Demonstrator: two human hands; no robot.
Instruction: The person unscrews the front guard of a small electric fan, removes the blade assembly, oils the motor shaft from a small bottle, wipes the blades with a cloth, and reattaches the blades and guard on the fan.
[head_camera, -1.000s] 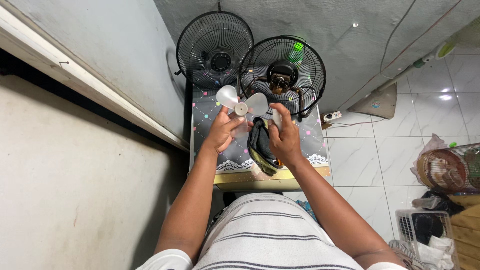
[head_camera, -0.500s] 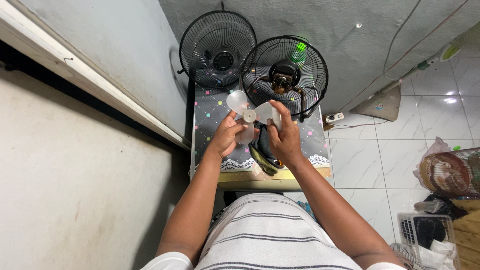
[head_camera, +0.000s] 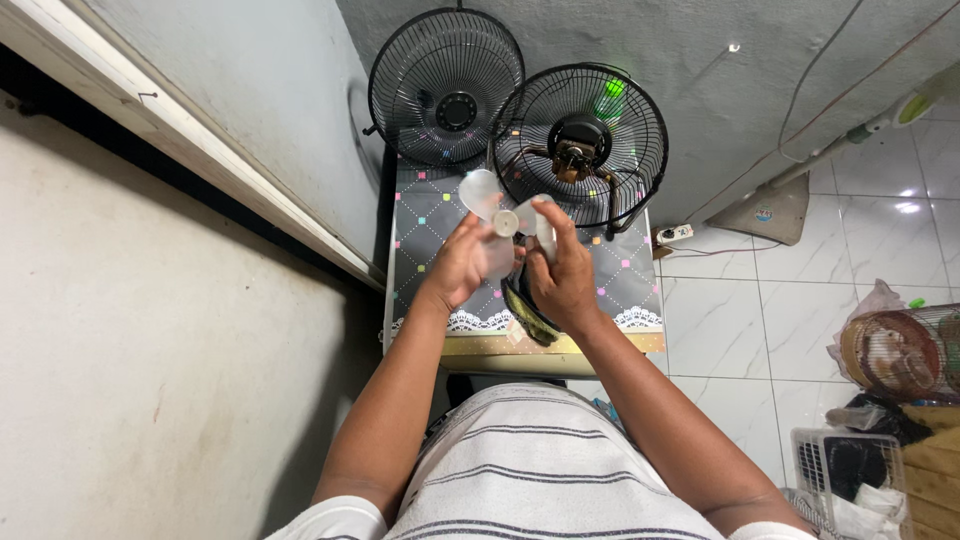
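Observation:
Both my hands hold a translucent white fan blade (head_camera: 492, 212) above a small table (head_camera: 620, 275) covered with a grey patterned cloth. My left hand (head_camera: 462, 262) grips its lower left blade, and my right hand (head_camera: 562, 272) grips its right side with fingers over the hub. Just beyond the blade stands the fan's rear black wire guard with its motor and bare shaft (head_camera: 580, 150). A loose black front grille (head_camera: 445, 88) leans against the wall to its left. A dark ring-shaped part (head_camera: 523, 315) lies on the table under my right hand.
A grey wall runs along the left. White floor tiles lie to the right, with a white power strip (head_camera: 675, 235) and cable near the table. A wire cage (head_camera: 895, 352) and a white basket (head_camera: 850, 480) sit at the lower right.
My hands have carried the white blade a little up and toward the fan motor, turning it slightly. The view has shifted a bit.

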